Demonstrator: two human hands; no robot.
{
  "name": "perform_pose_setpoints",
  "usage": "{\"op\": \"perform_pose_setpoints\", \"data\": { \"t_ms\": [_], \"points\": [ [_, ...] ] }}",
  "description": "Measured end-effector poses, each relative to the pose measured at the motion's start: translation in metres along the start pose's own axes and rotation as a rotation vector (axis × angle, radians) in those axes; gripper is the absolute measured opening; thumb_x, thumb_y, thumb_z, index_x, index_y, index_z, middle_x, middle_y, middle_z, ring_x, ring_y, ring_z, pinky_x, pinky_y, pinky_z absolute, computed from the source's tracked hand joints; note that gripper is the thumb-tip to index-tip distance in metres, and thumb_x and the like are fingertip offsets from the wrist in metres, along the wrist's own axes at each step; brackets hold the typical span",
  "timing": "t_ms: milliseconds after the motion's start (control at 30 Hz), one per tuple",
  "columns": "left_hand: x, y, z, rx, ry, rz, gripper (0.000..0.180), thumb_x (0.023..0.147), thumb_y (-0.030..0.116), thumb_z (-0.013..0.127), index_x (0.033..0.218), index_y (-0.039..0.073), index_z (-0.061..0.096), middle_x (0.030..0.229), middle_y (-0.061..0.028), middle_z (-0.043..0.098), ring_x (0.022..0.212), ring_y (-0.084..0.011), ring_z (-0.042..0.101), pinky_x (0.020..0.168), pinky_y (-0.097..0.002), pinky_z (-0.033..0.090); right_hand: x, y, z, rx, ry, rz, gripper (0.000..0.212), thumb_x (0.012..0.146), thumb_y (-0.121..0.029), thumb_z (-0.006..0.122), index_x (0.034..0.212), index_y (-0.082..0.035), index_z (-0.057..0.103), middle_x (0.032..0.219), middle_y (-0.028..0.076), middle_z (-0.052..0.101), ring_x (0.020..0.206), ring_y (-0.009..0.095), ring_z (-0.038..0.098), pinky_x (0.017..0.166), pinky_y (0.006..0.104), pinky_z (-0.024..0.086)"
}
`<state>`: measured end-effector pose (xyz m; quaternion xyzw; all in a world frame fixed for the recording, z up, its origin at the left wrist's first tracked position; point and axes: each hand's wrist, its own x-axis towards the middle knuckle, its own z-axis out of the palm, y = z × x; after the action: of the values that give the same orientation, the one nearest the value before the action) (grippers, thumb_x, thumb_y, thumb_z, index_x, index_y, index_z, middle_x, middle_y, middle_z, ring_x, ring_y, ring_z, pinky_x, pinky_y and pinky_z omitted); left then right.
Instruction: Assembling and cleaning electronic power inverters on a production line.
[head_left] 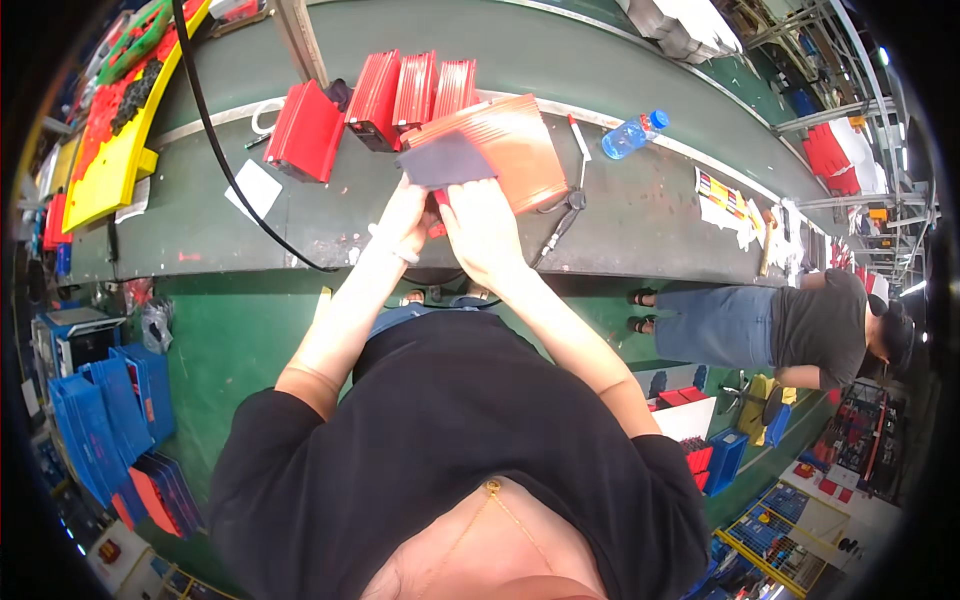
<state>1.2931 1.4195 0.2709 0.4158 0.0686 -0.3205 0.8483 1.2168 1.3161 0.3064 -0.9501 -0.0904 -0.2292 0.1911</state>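
Observation:
Near the bench's front edge, my left hand (403, 215) and my right hand (482, 228) are close together, fingers closed on the near edge of a dark grey flat panel (448, 160). Bits of red show between and just below my hands; I cannot tell whether they belong to the same piece. Behind the panel and to its right is a ribbed orange-red metal housing (532, 150), bright with glare. Beyond my hands, several red finned metal cases stand on the bench, among them a left one (304, 132) and a middle one (374, 100).
A clear bottle with a blue cap (630, 137) and a cabled tool (573, 200) lie right of the housing. A black cable (220, 150) hangs across the left. White paper (255, 190) lies on the green bench (330, 220). Another person (760, 325) stands at right; blue bins (115, 400) stand left.

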Motion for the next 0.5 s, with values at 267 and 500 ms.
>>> {"op": "perform_pose_setpoints", "data": {
  "t_ms": [267, 500],
  "points": [
    [0.004, 0.014, 0.001, -0.084, -0.041, 0.149, 0.062, 0.088, 0.033, 0.061, 0.138, 0.012, 0.032, 0.133, -0.005, 0.045, 0.12, -0.018, 0.045, 0.095, -0.0363, 0.042, -0.035, 0.037, -0.031, 0.044, -0.09, -0.013, 0.017, 0.081, -0.012, 0.056, 0.093, -0.001, 0.056, 0.09, 0.017, 0.055, 0.088, 0.035, 0.052, 0.086, 0.0483, 0.038],
    [0.007, 0.021, 0.012, 0.007, -0.019, 0.151, 0.058, 0.088, 0.037, 0.059, 0.135, 0.012, 0.036, 0.129, -0.0054, 0.049, 0.119, -0.0182, 0.047, 0.094, -0.0363, 0.044, 0.004, 0.034, -0.025, -0.102, 0.054, 0.073, 0.032, 0.079, -0.024, 0.062, 0.094, 0.003, 0.055, 0.099, 0.02, 0.053, 0.095, 0.036, 0.049, 0.087, 0.0504, 0.036]
  ]
}}
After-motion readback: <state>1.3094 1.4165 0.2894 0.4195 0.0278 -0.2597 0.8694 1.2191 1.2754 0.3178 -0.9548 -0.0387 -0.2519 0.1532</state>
